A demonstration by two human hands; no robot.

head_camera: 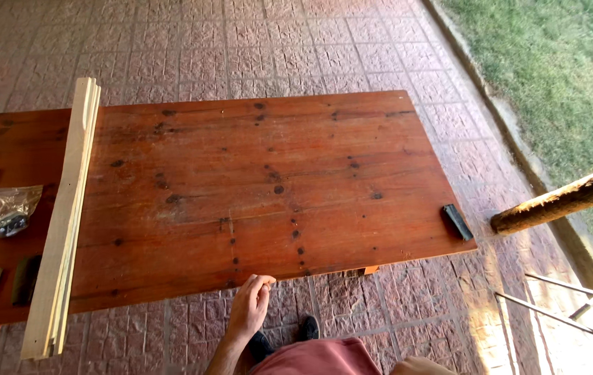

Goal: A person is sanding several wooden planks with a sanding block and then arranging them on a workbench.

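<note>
The left hand (249, 305), fingers loosely curled and holding nothing, touches the wooden tabletop's (254, 187) near edge; the right hand's (421, 367) grip is cut off, so I cannot tell.

wood slats (63, 215), plastic bag (10, 210), grass (560, 76)

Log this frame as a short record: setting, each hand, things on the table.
setting: wooden table on paved floor, grass to the right
left hand: empty, fingers curled, at the table's near edge
right hand: barely in view at the bottom, state unclear
left side: wood strips, plastic bag
right corner: small black block
</note>
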